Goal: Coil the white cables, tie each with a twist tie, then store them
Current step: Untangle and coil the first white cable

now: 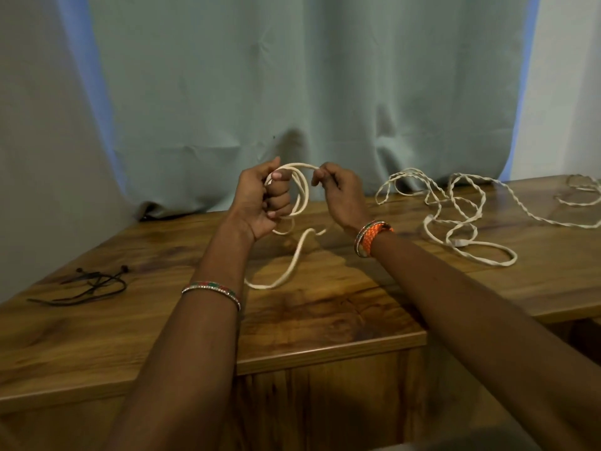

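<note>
White cable [300, 190] coiled between both hands; black ties [87, 284] leftward.

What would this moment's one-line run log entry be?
stage: coiling first cable | left hand: grips coil | right hand: pinches strand | twist ties: untouched on table | loose cables: uncoiled

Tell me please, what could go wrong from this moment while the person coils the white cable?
1. The left hand holds only a few loops of the white cable; they could spring open if the grip loosens.
2. The loose tail lies curved on the table and may kink as the right hand feeds it.
3. The black ties lie far to the left, so reaching for them with one hand may let the coil slip.
</note>
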